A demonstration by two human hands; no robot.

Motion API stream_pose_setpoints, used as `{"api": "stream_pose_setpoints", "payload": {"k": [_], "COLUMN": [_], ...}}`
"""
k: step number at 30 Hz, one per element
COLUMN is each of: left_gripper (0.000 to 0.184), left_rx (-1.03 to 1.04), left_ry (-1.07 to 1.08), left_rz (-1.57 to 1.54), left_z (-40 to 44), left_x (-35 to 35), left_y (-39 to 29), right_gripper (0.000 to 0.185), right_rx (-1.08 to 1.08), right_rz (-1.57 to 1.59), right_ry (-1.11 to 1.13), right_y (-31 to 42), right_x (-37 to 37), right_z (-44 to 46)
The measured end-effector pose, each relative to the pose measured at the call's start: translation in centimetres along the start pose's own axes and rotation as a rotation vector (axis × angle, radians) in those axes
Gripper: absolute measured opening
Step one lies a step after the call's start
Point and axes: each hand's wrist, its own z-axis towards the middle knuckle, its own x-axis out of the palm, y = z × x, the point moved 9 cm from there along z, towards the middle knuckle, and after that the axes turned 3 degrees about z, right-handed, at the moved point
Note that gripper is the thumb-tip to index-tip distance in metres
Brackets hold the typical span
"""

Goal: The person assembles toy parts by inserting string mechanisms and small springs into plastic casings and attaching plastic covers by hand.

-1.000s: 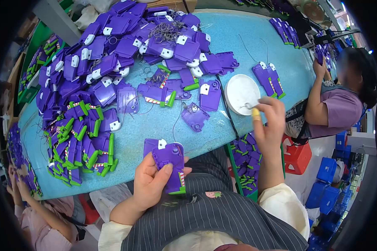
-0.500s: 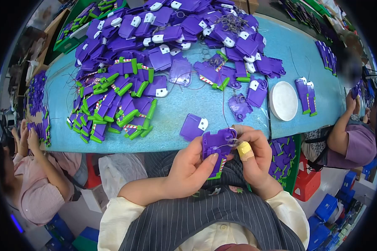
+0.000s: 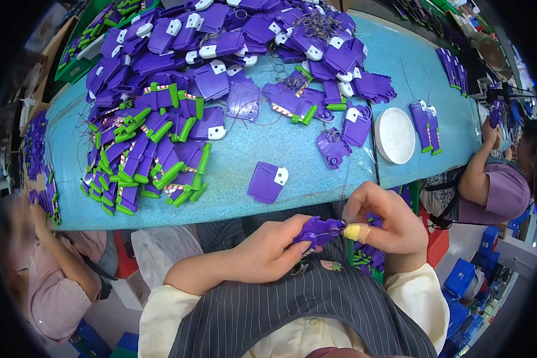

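My left hand [image 3: 271,247] grips a purple plastic shell part [image 3: 317,231] above my lap, thumb on its near side. At the shell's right end, my right hand [image 3: 391,222] is pinched, a yellow wrap [image 3: 353,231] round one digit. A small dark bit shows between its fingertips and the shell, too small to name; a faint thin line rises above it. A loose purple panel with a white corner [image 3: 266,182] lies on the blue table near my left hand. Farther back is another purple shell [image 3: 333,148].
Purple-and-white panels [image 3: 218,80] are heaped at the back, with purple-green pieces [image 3: 143,149] before them. Wire rings [image 3: 322,25] top the heap. A white round dish [image 3: 394,136] and paired purple-green parts [image 3: 425,125] are at right. People sit at both sides.
The purple shell has tilted and now looks flatter, its striped green end mostly hidden. My right hand has shifted right and turned. The view has shifted slightly.
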Motion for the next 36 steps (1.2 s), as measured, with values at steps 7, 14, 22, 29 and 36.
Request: {"api": "stream_pose_setpoints", "payload": {"k": [7,14,22,29,36], "left_gripper": [0.034,0.035,0.036,0.043,0.04], "left_rx": [-0.006,0.144,0.264,0.271,0.239], "left_ry": [-0.002,-0.748,-0.725,-0.67,-0.692], "left_rz": [-0.659,0.195,-0.199,-0.293,-0.249], "left_z": [-1.5,-3.9,-3.9,-4.8,-5.7], "left_x": [0.3,-3.6,-4.1,-4.5,-4.1], "left_y": [0.6,1.7,2.0,2.9,3.1], "right_gripper": [0.028,0.03,0.026,0.028,0.028], "right_rx": [-0.046,-0.463,-0.5,-0.419,-0.51], "right_rz": [0.862,0.084,-0.012,0.08,-0.167], "right_ry": [0.088,-0.352,-0.521,-0.402,-0.373], "right_y": [-4.5,-1.2,-1.4,-2.1,-0.8], "right_x": [3.6,3.9,5.4,7.5,8.1], "right_z": [3.4,3.9,4.5,6.4,5.9]}}
